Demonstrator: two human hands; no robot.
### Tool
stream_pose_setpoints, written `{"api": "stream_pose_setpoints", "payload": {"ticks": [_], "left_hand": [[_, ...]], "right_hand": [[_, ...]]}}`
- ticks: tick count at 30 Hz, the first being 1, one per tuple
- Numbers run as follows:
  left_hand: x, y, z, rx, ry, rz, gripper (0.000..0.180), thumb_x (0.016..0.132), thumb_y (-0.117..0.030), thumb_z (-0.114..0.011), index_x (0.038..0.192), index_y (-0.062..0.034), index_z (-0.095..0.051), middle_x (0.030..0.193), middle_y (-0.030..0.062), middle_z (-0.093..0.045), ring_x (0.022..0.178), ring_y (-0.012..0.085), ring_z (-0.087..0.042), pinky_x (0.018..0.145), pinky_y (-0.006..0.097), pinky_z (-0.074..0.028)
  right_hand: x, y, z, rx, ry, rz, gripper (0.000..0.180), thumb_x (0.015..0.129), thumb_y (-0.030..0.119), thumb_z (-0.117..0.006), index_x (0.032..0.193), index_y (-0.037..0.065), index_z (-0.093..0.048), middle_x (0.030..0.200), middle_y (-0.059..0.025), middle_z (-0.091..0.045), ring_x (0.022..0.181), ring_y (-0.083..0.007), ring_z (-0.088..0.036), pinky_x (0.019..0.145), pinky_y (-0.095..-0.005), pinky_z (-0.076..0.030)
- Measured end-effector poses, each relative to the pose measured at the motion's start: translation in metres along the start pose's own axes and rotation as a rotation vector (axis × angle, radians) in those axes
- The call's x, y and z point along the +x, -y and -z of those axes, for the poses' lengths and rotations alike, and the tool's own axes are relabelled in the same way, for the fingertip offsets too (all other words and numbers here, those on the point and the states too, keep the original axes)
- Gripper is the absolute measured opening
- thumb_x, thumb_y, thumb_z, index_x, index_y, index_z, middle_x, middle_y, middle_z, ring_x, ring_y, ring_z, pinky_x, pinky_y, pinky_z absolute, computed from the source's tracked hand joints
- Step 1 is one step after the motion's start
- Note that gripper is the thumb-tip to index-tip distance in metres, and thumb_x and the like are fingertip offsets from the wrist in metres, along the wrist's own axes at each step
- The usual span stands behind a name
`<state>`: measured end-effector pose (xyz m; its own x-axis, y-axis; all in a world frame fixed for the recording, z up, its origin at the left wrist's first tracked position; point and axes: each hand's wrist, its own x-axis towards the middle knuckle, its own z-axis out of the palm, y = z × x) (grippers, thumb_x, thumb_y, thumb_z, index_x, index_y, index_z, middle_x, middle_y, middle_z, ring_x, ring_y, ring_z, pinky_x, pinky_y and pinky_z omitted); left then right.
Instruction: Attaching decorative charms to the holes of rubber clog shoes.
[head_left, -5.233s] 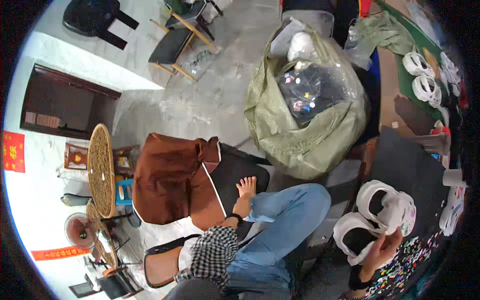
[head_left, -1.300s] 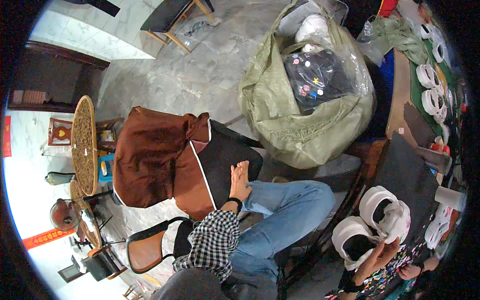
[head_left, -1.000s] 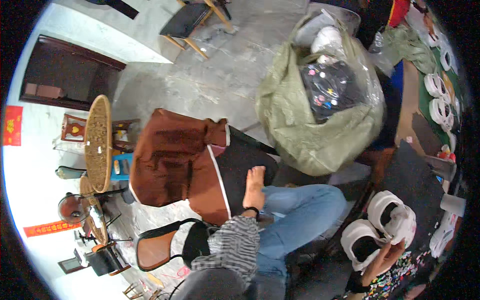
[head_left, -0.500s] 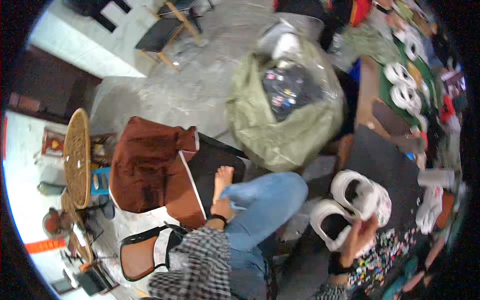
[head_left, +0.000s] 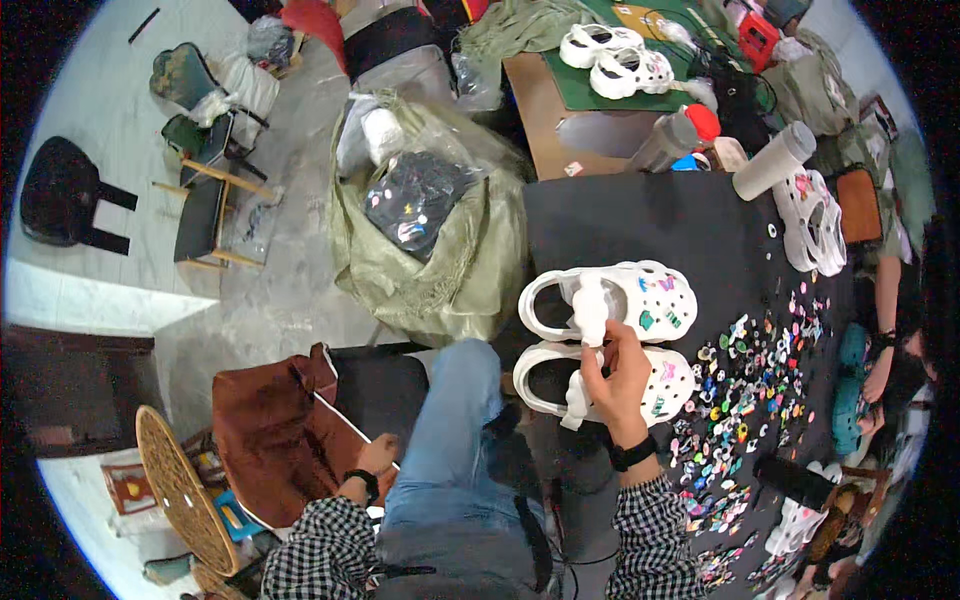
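A pair of white clogs lies side by side on the black table, toes to the right: the far clog (head_left: 665,300) and the near clog (head_left: 672,385), both with colourful charms on their toes. My right hand (head_left: 622,385) reaches over the near clog, thumb and fingers pinched on the white heel strap (head_left: 590,308) of the far one. Down beside my thigh, my left hand (head_left: 378,455) is loosely curled next to a brown cloth (head_left: 270,430), and nothing shows in it. Many small shoe charms (head_left: 740,380) are scattered right of the clogs.
Beyond the table's left edge stands a big green sack (head_left: 430,300) with a dark bag inside. A grey bottle (head_left: 775,160) and another white clog pair (head_left: 810,220) are at the far right. Another person's hand (head_left: 875,380) holds a teal clog (head_left: 850,390) across the table.
My view has swung right toward the table. My right hand, blurred over the clogs before, now pinches a heel strap. My left hand has come away from my bare foot to beside the brown cloth.
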<state>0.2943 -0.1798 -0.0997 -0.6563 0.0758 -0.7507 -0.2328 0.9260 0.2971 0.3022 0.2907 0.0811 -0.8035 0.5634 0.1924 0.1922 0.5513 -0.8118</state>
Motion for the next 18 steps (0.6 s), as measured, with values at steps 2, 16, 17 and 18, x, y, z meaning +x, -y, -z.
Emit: {"api": "stream_pose_setpoints", "payload": {"ticks": [2, 16, 17, 18], "left_hand": [[-0.001, -0.038, -0.004, 0.039, 0.101, -0.099, 0.033, 0.087, -0.027, -0.052, 0.112, -0.0092, -0.064, 0.109, 0.017, -0.065, 0.104, 0.0333, -0.061, 0.091, 0.037, -0.049], [-0.041, -0.261, 0.044, -0.242, -0.077, -0.734, 0.022, 0.09, -0.008, -0.052, 0.107, 0.0002, -0.063, 0.097, 0.0161, -0.067, 0.092, 0.027, -0.065, 0.081, 0.033, -0.05], [-0.048, -0.278, 0.052, -0.252, -0.127, -0.833, 0.021, 0.089, -0.007, -0.053, 0.106, 0.0001, -0.063, 0.097, 0.0157, -0.066, 0.092, 0.0268, -0.065, 0.082, 0.033, -0.049], [-0.055, -0.296, 0.06, -0.265, -0.179, -0.928, 0.021, 0.087, -0.006, -0.054, 0.105, 0.0, -0.063, 0.097, 0.0154, -0.066, 0.091, 0.0266, -0.065, 0.083, 0.033, -0.049]], "right_hand": [[-0.003, -0.003, 0.006, 0.045, -0.014, -0.057, 0.037, 0.076, 0.015, -0.071, 0.106, 0.001, -0.056, 0.084, -0.0126, -0.062, 0.064, -0.022, -0.059, 0.058, -0.0315, -0.048], [-0.001, 0.015, 0.02, -0.033, 0.022, -0.001, 0.035, 0.082, 0.026, -0.066, 0.108, 0.004, -0.056, 0.093, -0.0132, -0.062, 0.085, -0.0302, -0.062, 0.071, -0.038, -0.05], [-0.002, 0.014, 0.019, -0.03, -0.044, 0.057, 0.036, 0.081, 0.025, -0.068, 0.108, 0.004, -0.057, 0.088, -0.0113, -0.062, 0.075, -0.0267, -0.061, 0.064, -0.0358, -0.049], [-0.002, 0.012, 0.016, -0.026, -0.106, 0.116, 0.036, 0.08, 0.024, -0.069, 0.107, 0.004, -0.057, 0.083, -0.0094, -0.061, 0.065, -0.0232, -0.06, 0.057, -0.0336, -0.048]]}}
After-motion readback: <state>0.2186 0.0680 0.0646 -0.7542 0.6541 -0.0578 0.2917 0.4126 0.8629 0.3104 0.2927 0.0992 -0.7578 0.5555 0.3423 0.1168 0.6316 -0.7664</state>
